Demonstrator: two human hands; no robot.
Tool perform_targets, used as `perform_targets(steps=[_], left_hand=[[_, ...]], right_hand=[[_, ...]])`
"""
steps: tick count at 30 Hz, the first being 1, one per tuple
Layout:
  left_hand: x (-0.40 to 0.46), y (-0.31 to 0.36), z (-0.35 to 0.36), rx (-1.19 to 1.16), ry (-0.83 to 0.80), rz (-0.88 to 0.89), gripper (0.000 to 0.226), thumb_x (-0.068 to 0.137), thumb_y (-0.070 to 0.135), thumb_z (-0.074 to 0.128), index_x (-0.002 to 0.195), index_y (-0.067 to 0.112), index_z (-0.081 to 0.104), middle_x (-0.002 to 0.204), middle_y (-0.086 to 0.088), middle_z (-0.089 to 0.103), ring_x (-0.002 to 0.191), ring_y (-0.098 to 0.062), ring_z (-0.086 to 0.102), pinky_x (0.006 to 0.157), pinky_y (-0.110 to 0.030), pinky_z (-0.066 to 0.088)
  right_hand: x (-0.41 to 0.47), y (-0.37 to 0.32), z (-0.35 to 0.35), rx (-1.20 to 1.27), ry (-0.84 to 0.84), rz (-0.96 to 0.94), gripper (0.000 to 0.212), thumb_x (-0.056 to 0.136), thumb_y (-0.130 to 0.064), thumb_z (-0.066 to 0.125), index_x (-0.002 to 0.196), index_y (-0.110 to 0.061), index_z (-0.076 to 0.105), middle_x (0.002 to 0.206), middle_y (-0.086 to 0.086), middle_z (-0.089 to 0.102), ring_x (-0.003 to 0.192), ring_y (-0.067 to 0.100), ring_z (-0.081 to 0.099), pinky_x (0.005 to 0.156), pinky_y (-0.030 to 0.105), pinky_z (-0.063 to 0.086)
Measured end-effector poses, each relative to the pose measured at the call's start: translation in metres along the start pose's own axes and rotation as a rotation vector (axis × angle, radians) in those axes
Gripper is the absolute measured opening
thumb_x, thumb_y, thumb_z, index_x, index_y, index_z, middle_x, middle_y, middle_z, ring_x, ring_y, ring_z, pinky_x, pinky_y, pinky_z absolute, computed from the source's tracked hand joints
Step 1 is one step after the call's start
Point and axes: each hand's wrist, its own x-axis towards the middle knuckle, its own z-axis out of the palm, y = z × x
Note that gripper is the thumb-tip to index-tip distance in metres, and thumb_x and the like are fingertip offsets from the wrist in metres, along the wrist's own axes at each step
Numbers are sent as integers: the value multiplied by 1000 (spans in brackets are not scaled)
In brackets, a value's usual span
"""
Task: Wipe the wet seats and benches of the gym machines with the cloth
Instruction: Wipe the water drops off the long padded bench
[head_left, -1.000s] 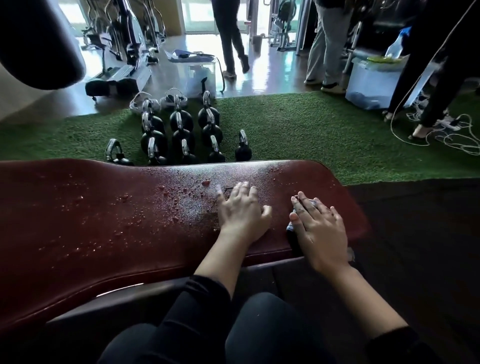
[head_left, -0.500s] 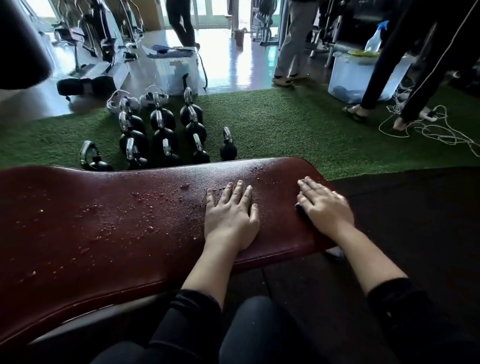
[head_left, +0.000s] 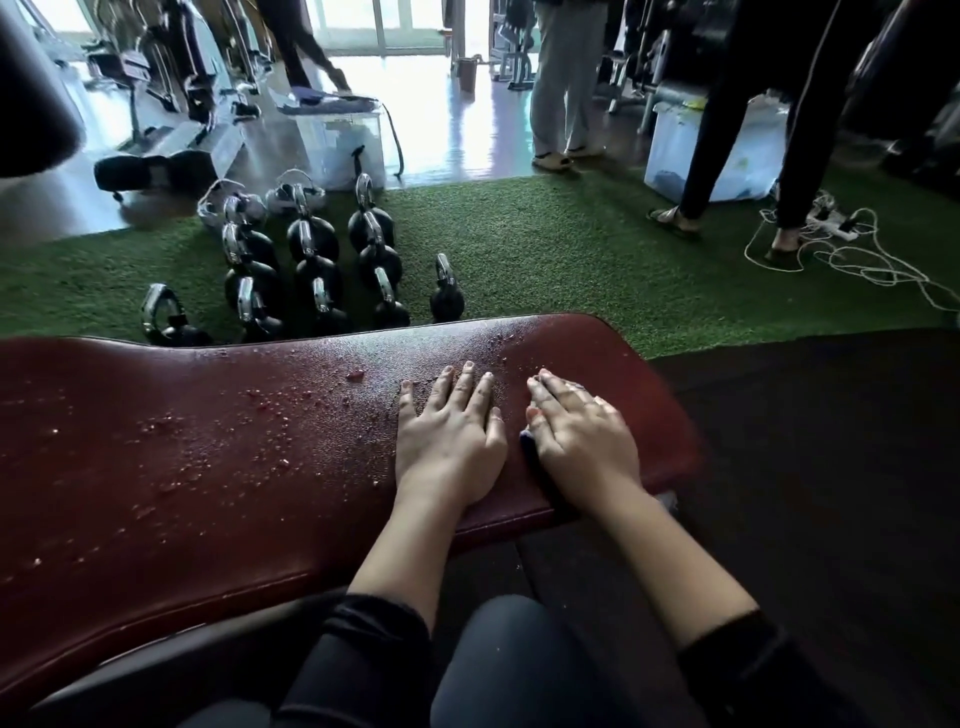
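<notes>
Fingers (head_left: 470, 387) of the left hand (head_left: 447, 441) lie straight and slightly spread, palm flat on the bench pad (head_left: 208, 467), gripping nothing. Beside it, nearly touching, the right hand (head_left: 582, 441) presses down with fingers extended over the cloth (head_left: 529, 441); only a dark bluish sliver shows under the thumb side, with a pale edge near the fingertips, the rest hidden by the palm. Bench pad: dark red vinyl, glossy, long with rounded corners, narrowing slightly mid-length. Water beads thickly over its surface left of the left hand, large drops scattered toward the far left; the strip beyond the right hand carries finer droplets. Dark sleeves and dark-clad knees fill the lower frame. Past the bench, green artificial turf (head_left: 545, 249), short and bristly, holds rows of black round kettlebells (head_left: 311, 239) with shiny chrome handles. A white cord (head_left: 852, 260) tangles on the turf at right, near a translucent plastic bin (head_left: 711, 150). Legs of standing people show on polished, reflective flooring behind.
</notes>
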Motion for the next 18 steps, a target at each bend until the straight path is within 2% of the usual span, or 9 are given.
perform_targets(steps=[1, 3, 7, 9, 12, 15, 18], left_hand=[[0, 0, 0, -4, -1, 1, 56, 100, 46, 17, 154, 35, 6, 161, 14, -2, 148, -7, -4, 118, -46, -9], [-1, 0, -1, -15, -2, 2, 56, 100, 46, 17, 153, 36, 5, 161, 14, -3, 147, -6, -5, 118, -46, -9], [1, 0, 1, -11, 4, -2, 56, 100, 46, 17, 153, 36, 5, 160, 14, -3, 147, -6, -5, 118, -47, -8], [1, 0, 2, -15, 7, -4, 56, 100, 47, 16, 153, 36, 5, 160, 15, -3, 147, -7, -5, 118, -47, -9], [1, 1, 2, -11, 6, -6, 56, 100, 46, 16, 154, 35, 5, 160, 14, -4, 148, -7, -5, 118, -47, -8], [1, 2, 1, 1, 1, -3, 55, 100, 45, 16, 154, 35, 5, 161, 14, -3, 148, -7, -4, 118, -48, -6], [0, 1, 1, 0, 6, -6, 55, 100, 45, 16, 153, 36, 6, 161, 14, -3, 148, -7, -4, 118, -47, -7]], right_hand=[[10, 13, -2, 4, -55, 30, 48, 100, -40, 27, 148, -32, 26, 157, -14, 16, 144, 9, 17, 115, 30, 10], [20, 43, -12, -7, -133, 107, 49, 101, -41, 23, 150, -34, 17, 158, -17, 5, 145, 5, 8, 116, 31, 6], [-2, 81, -18, 4, -83, 209, 49, 101, -37, 25, 149, -32, 20, 158, -15, 10, 145, 7, 10, 116, 30, 4], [-23, 71, -17, 16, -34, 198, 52, 98, -42, 21, 148, -29, 25, 157, -13, 15, 144, 9, 14, 116, 30, 4], [-43, 34, -11, 14, 5, 119, 75, 81, -53, 5, 146, -27, 31, 156, -11, 21, 143, 13, 20, 114, 28, 3], [-31, 6, -6, -17, 12, 83, 65, 86, -46, 12, 147, -30, 30, 156, -13, 20, 143, 12, 20, 114, 26, 3], [-1, 5, -7, -13, -81, 47, 52, 98, -43, 18, 149, -31, 22, 158, -14, 12, 145, 9, 13, 115, 28, 4]])
